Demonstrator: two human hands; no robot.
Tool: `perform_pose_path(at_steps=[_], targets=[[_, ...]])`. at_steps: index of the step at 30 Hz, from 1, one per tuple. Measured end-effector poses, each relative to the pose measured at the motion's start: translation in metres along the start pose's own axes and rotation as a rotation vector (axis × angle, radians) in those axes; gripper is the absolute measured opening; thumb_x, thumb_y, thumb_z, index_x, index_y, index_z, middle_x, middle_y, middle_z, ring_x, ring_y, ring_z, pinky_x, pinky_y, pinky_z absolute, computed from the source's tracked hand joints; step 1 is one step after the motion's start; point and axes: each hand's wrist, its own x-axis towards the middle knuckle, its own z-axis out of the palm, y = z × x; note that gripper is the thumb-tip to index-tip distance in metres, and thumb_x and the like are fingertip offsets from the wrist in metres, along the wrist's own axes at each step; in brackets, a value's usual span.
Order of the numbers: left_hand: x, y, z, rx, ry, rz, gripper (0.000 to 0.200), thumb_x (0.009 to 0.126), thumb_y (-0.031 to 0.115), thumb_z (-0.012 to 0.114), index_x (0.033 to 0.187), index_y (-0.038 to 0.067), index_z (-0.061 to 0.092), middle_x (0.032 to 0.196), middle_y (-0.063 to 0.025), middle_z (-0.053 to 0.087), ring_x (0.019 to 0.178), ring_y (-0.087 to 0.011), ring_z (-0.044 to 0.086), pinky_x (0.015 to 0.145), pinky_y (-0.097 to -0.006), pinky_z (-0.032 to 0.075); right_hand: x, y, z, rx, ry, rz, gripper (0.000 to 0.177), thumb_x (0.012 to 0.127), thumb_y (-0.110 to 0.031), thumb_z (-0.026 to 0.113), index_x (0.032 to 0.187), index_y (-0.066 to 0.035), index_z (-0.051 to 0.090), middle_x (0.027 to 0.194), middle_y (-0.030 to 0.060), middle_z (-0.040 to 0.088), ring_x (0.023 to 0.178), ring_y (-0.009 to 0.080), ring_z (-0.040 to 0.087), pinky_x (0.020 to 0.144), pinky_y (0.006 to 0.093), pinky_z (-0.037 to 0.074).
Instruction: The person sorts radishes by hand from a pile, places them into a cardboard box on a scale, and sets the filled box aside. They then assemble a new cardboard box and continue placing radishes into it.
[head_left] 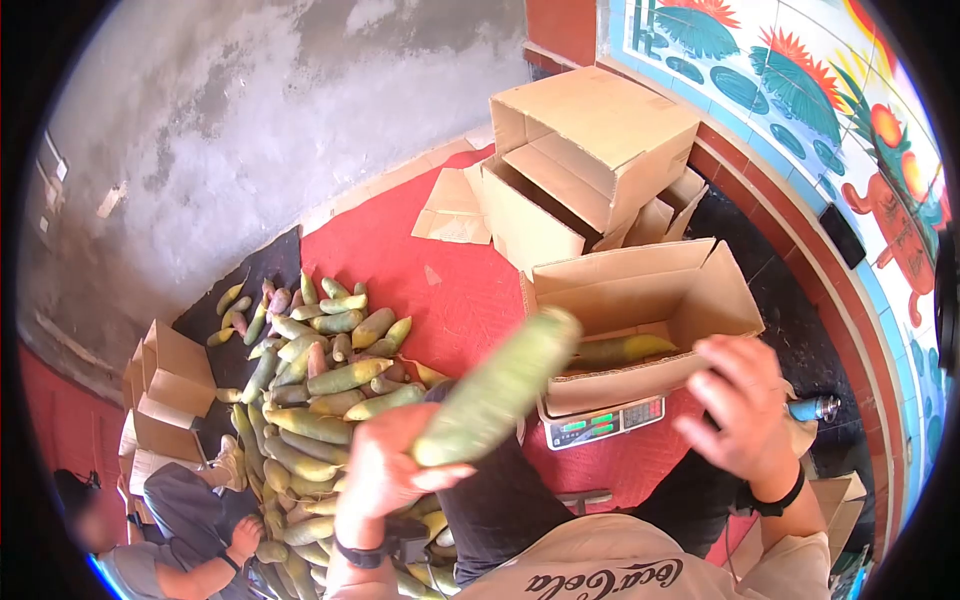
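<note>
A long green radish (500, 385) is raised in my left hand (385, 460), gripped at its lower end and slightly blurred. Its upper end overlaps the near left corner of an open cardboard box (640, 290). Inside that box lies another green radish (628, 350). The box stands on a digital scale (607, 424) with lit green displays. My right hand (735, 410) is just off the box's near right corner, fingers apart and holding nothing. Left of my legs spreads a large heap of green radishes (315, 425).
More open cardboard boxes (600, 130) are stacked behind the scale on the red mat (400, 235). Another person (190, 550) sits at the lower left beside the heap, near smaller boxes (170, 380). A blue bottle (812, 408) lies at the right, by the tiled wall (790, 100).
</note>
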Motion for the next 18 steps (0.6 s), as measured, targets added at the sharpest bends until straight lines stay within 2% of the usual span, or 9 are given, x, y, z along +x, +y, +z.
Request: perform_pose_path(at_steps=[3, 5, 8, 10, 11, 12, 14, 15, 18], targets=[[0.02, 0.017, 0.034, -0.078, -0.181, 0.218, 0.051, 0.062, 0.034, 0.082, 0.097, 0.002, 0.063, 0.079, -0.0123, 0.063, 0.071, -0.03, 0.063, 0.066, -0.037, 0.05, 0.004, -0.014, 0.007, 0.083, -0.219, -0.09, 0.057, 0.057, -0.026, 0.08, 0.11, -0.02, 0.062, 0.125, 0.0119, 0.052, 0.113, 0.0305, 0.052, 0.091, 0.0492, 0.043], [0.029, 0.027, 0.049, -0.088, -0.274, 0.321, 0.051, 0.062, 0.032, 0.082, 0.1, 0.004, 0.063, 0.077, -0.0117, 0.062, 0.07, -0.0303, 0.062, 0.064, -0.0367, 0.05, -0.009, -0.012, 0.023, 0.093, -0.217, -0.076, 0.053, 0.059, -0.017, 0.076, 0.11, -0.014, 0.062, 0.114, 0.0112, 0.055, 0.103, 0.0298, 0.054, 0.088, 0.046, 0.044], [0.036, 0.023, 0.077, -0.086, -0.247, 0.349, 0.054, 0.06, 0.034, 0.083, 0.101, 0.005, 0.063, 0.078, -0.0091, 0.062, 0.069, -0.0282, 0.061, 0.064, -0.036, 0.048, -0.025, 0.0, 0.03, 0.054, -0.205, -0.029, 0.055, 0.057, -0.011, 0.073, 0.11, -0.01, 0.06, 0.105, 0.0111, 0.055, 0.096, 0.0301, 0.054, 0.084, 0.0435, 0.045], [0.046, 0.017, 0.088, -0.094, -0.131, 0.387, 0.058, 0.062, 0.036, 0.081, 0.107, 0.004, 0.061, 0.088, -0.0113, 0.063, 0.08, -0.0301, 0.061, 0.075, -0.0396, 0.047, -0.03, 0.008, 0.026, 0.035, -0.217, 0.03, 0.057, 0.056, -0.008, 0.072, 0.112, -0.008, 0.059, 0.1, 0.0112, 0.055, 0.093, 0.0304, 0.054, 0.081, 0.0425, 0.045], [0.05, 0.015, 0.09, -0.046, -0.117, 0.335, 0.065, 0.067, 0.036, 0.079, 0.118, 0.003, 0.056, 0.104, -0.0147, 0.062, 0.095, -0.0336, 0.057, 0.086, -0.043, 0.044, -0.03, 0.014, 0.023, 0.002, -0.207, 0.102, 0.061, 0.055, -0.007, 0.073, 0.113, -0.007, 0.057, 0.101, 0.0125, 0.055, 0.093, 0.0317, 0.054, 0.08, 0.0426, 0.046], [0.051, 0.009, 0.096, 0.013, -0.031, 0.288, 0.07, 0.07, 0.036, 0.076, 0.126, 0.002, 0.05, 0.12, -0.0177, 0.055, 0.107, -0.0369, 0.052, 0.094, -0.0443, 0.042, -0.03, 0.021, 0.019, -0.031, -0.196, 0.171, 0.064, 0.055, -0.006, 0.075, 0.115, -0.006, 0.055, 0.101, 0.0137, 0.055, 0.093, 0.033, 0.054, 0.08, 0.0427, 0.046], [0.054, -0.002, 0.111, -0.008, 0.085, 0.117, 0.073, 0.071, 0.035, 0.075, 0.129, 0.001, 0.046, 0.131, -0.0204, 0.046, 0.117, -0.0394, 0.046, 0.1, -0.0451, 0.038, -0.029, 0.038, 0.012, -0.011, -0.129, 0.29, 0.069, 0.054, -0.005, 0.077, 0.118, -0.004, 0.051, 0.103, 0.0159, 0.055, 0.093, 0.0355, 0.053, 0.081, 0.0431, 0.045], [0.054, -0.005, 0.116, 0.049, 0.017, 0.064, 0.072, 0.072, 0.033, 0.075, 0.13, 0.002, 0.047, 0.137, -0.0214, 0.039, 0.129, -0.0385, 0.035, 0.105, -0.0454, 0.033, -0.027, 0.046, 0.006, -0.015, -0.133, 0.344, 0.068, 0.055, -0.004, 0.079, 0.117, -0.003, 0.051, 0.105, 0.0173, 0.055, 0.094, 0.0368, 0.053, 0.081, 0.043, 0.045], [0.049, -0.031, 0.136, 0.19, -0.193, 0.148, 0.07, 0.072, 0.03, 0.075, 0.131, 0.004, 0.047, 0.141, -0.0207, 0.035, 0.135, -0.0388, 0.025, 0.107, -0.0458, 0.03, -0.027, 0.079, 0.001, -0.122, -0.182, 0.373, 0.064, 0.055, -0.003, 0.078, 0.113, -0.003, 0.051, 0.102, 0.0172, 0.055, 0.093, 0.0368, 0.053, 0.08, 0.0425, 0.045]])
